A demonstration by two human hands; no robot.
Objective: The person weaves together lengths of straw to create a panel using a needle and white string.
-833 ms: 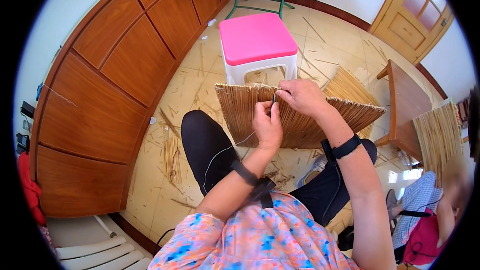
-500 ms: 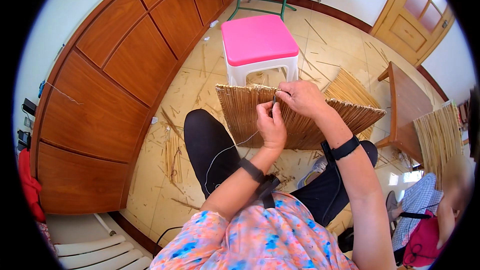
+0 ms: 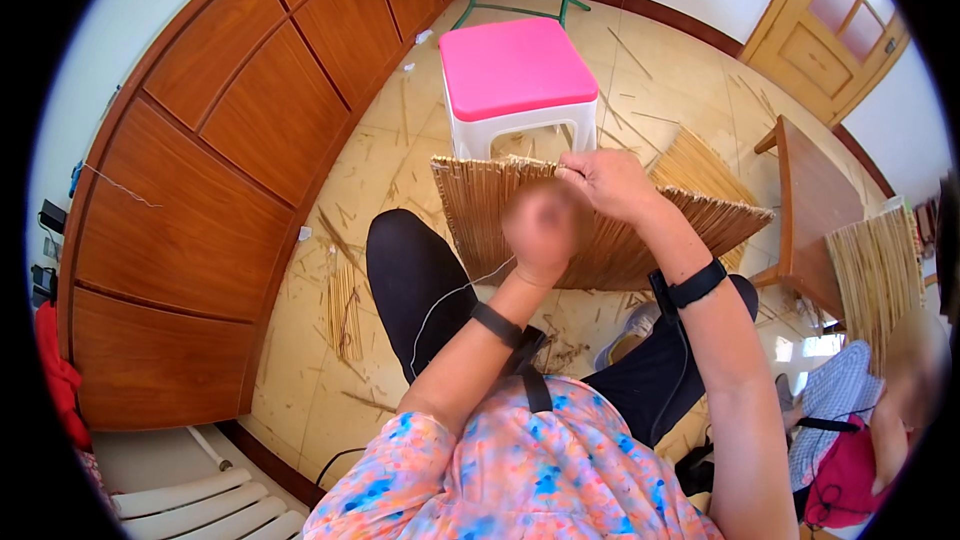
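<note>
A mat of brown reed stalks [image 3: 475, 220] stands tilted between my knees, its bound edge uppermost. Fingers of my right hand [image 3: 615, 183] are closed on that top edge, just right of its middle. Directly in front of the mat's face is my left hand [image 3: 545, 235], blurred, so its fingers and anything in them cannot be made out. A thin white thread [image 3: 440, 308] trails from beside this hand across my left thigh.
A pink-topped white stool [image 3: 518, 70] stands just beyond the mat. Another reed mat [image 3: 700, 175] lies behind on the floor, amid scattered stalks. At right are a wooden bench [image 3: 815, 210], a draped mat [image 3: 880, 275] and another person [image 3: 885, 430]. Wooden cabinets [image 3: 180, 260] line the left.
My left hand, earlier pinching a small dark thin piece against the mat near the top edge, has turned and blurred. The right hand stays at the edge.
</note>
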